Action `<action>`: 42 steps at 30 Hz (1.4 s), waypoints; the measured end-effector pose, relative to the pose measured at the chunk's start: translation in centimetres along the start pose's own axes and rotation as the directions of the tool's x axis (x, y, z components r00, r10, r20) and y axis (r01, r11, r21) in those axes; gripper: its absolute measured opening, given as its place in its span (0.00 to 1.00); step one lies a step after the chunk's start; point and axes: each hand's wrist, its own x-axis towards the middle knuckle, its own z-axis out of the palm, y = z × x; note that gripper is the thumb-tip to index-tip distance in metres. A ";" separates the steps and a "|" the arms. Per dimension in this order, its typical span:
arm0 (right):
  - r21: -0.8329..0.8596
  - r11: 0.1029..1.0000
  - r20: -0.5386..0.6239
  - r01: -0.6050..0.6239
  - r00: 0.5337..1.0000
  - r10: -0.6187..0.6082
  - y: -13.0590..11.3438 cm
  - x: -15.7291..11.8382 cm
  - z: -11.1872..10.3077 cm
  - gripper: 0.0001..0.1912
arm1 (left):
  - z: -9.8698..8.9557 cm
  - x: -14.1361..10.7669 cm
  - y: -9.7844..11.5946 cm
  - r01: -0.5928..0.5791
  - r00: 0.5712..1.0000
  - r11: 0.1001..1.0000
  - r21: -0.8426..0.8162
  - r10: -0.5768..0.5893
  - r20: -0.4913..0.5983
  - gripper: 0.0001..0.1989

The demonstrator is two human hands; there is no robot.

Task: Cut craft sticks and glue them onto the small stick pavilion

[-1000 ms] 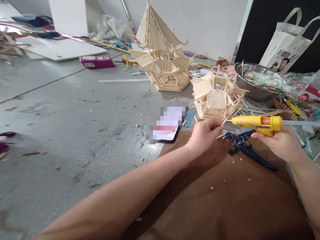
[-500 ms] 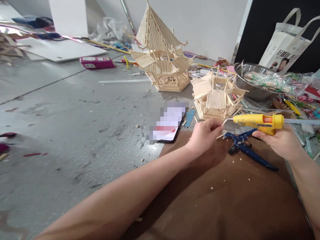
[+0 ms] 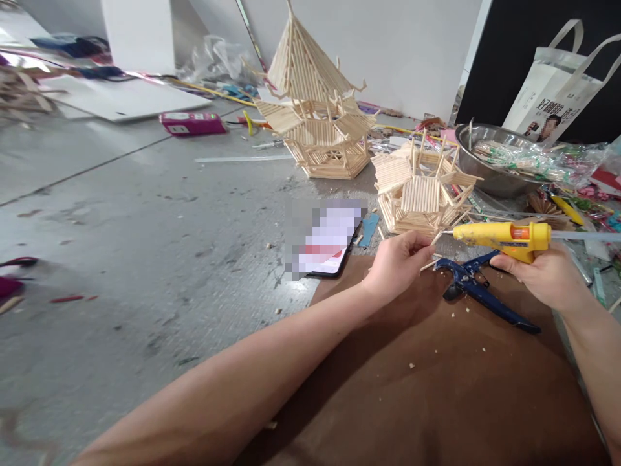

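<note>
My right hand (image 3: 548,275) is wrapped round the handle of a yellow hot glue gun (image 3: 502,238), with a clear glue stick out of its back end. Its nozzle points left and meets, or nearly meets, a short wooden stick (image 3: 437,237). That stick is pinched between the fingers of my left hand (image 3: 400,259). Just behind my hands stands a small pavilion of wooden sticks (image 3: 422,188), with several posts rising from its top. Below the glue gun lies a blue hand cutter (image 3: 478,291) on a brown board (image 3: 427,388).
A taller stick pagoda (image 3: 315,103) stands at the back. Left of my hand lies a phone (image 3: 330,239) with a blurred screen. At right are a metal bowl (image 3: 466,152) holding bagged sticks and a white tote bag (image 3: 543,90). A magenta power strip (image 3: 193,123) lies at left.
The background has shifted slightly to the right at the left side of the view. Both hands, the stick and the glue gun keep nearly the same position.
</note>
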 end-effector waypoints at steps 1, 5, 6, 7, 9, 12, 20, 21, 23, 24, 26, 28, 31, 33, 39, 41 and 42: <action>-0.004 1.000 -0.002 -0.001 1.000 0.001 0.0 0.0 0.0 0.22 | 0.0 0.0 0.0 0.007 1.000 1.000 -0.016 -0.007 0.001 0.06; -0.044 0.999 0.034 0.010 0.999 -0.008 0.1 0.1 0.0 0.19 | 0.1 0.1 0.0 0.057 0.998 0.987 -0.150 -0.055 0.016 0.06; -0.057 0.998 0.041 0.009 0.999 -0.006 0.2 0.1 -0.1 0.19 | 0.1 0.1 0.1 0.073 0.997 0.977 -0.199 -0.071 0.017 0.06; -0.073 0.997 0.041 0.000 0.999 0.003 0.4 0.2 -0.2 0.19 | 0.0 0.1 0.2 0.091 0.996 0.963 -0.253 -0.090 0.019 0.05; -0.108 0.993 0.024 -0.047 0.998 0.050 1.0 0.3 -0.4 0.20 | -0.3 0.3 0.6 0.135 0.990 0.924 -0.357 -0.137 0.018 0.05; -0.119 0.979 -0.022 -0.168 0.986 0.167 2.0 0.8 -1.0 0.21 | -1.3 0.9 1.0 0.190 0.976 0.859 -0.476 -0.220 -0.007 0.05; -0.129 0.939 -0.072 -0.319 0.947 0.312 3.4 1.8 -2.0 0.21 | -3.8 2.4 1.1 0.253 0.933 0.785 -0.566 -0.352 -0.071 0.06; -0.135 0.937 -0.069 -0.321 0.947 0.314 3.5 1.8 -1.9 0.21 | -3.9 2.5 1.1 0.254 0.933 0.787 -0.563 -0.353 -0.072 0.05; -0.142 0.938 -0.061 -0.315 0.949 0.309 3.8 1.7 -1.8 0.22 | -4.0 2.8 1.0 0.262 0.931 0.791 -0.552 -0.359 -0.073 0.05; -0.142 0.939 -0.058 -0.314 0.949 0.309 3.9 1.7 -1.7 0.22 | -4.0 2.9 0.9 0.267 0.929 0.792 -0.549 -0.364 -0.073 0.05; -0.143 0.936 -0.048 -0.322 0.947 0.318 3.9 1.7 -1.7 0.22 | -4.0 3.1 0.7 0.276 0.925 0.791 -0.546 -0.374 -0.074 0.05; -0.152 0.930 -0.046 -0.333 0.943 0.330 3.8 1.7 -1.8 0.22 | -4.0 3.3 0.6 0.280 0.922 0.791 -0.544 -0.379 -0.077 0.06; -0.172 0.926 -0.051 -0.335 0.942 0.331 3.5 1.8 -1.8 0.22 | -4.0 3.5 0.6 0.290 0.922 0.797 -0.530 -0.381 -0.069 0.06; -0.163 0.930 -0.048 -0.329 0.944 0.326 3.4 1.8 -1.8 0.22 | -4.0 3.6 0.6 0.290 0.925 0.799 -0.527 -0.375 -0.060 0.07; -0.128 0.945 -0.058 -0.300 0.954 0.295 3.9 1.7 -1.4 0.23 | -3.9 3.8 0.6 0.269 0.927 0.785 -0.559 -0.368 -0.071 0.07; -0.121 0.949 -0.049 -0.290 0.957 0.286 4.3 1.8 -1.3 0.23 | -3.8 3.8 0.6 0.270 0.928 0.780 -0.564 -0.368 -0.065 0.07; -0.118 0.951 -0.048 -0.285 0.958 0.281 4.6 1.8 -1.2 0.23 | -3.8 3.9 0.7 0.270 0.928 0.778 -0.567 -0.368 -0.063 0.07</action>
